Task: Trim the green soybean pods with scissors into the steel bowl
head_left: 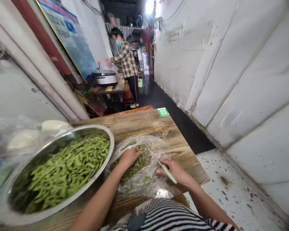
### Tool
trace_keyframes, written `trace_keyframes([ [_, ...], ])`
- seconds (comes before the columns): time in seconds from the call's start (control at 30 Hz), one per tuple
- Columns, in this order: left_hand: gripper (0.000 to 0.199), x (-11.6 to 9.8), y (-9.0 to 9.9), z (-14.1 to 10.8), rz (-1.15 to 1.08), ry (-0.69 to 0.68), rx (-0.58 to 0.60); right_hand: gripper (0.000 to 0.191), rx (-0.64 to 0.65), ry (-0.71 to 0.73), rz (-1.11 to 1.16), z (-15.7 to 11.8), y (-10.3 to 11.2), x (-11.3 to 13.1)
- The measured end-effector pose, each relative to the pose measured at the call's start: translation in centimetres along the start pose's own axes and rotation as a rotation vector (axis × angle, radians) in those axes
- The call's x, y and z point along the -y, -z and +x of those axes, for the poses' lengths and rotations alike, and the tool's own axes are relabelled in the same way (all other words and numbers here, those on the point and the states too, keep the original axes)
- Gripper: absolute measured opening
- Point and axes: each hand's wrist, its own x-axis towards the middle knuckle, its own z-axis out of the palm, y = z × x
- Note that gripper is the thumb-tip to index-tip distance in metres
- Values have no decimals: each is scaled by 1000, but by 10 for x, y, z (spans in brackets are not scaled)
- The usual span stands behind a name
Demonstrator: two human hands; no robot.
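Note:
A clear plastic bag point(159, 146) lies spread on the wooden table, with green trimmings point(135, 166) on it. My left hand point(130, 158) is over the trimmings, its fingers drawn together; what they hold, if anything, is too small to name. My right hand point(174, 171) is closed around a tool with a pale green handle point(169, 174), and its thin metal part points up and left toward the trimmings. Left of both hands stands a large steel bowl point(112, 141) full of green bean pods point(72, 166).
The wooden table point(180, 144) has a green and white code sticker point(163, 111) at its far corner. Plastic bags point(26, 138) lie behind the bowl. Farther back, a person point(127, 61) stands at another table beside a white appliance point(104, 77). A wall runs along the right.

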Motion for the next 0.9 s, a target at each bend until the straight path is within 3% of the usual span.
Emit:
trace_keyframes([
  [0.13,30,-1,1,-13,-271,-183,-16,34,-15,-15,-30,2,-1,4],
  [0.27,31,-6,6,-23,-407,-237,-18,35,-11,-9,-68,2,0,11],
  [0.6,30,-5,7,-29,-567,-215,108,39,4,62,-18,1,-1,9],
  [0.9,43,-1,-2,-28,-958,-33,264,43,-17,29,31,8,-7,-5],
])
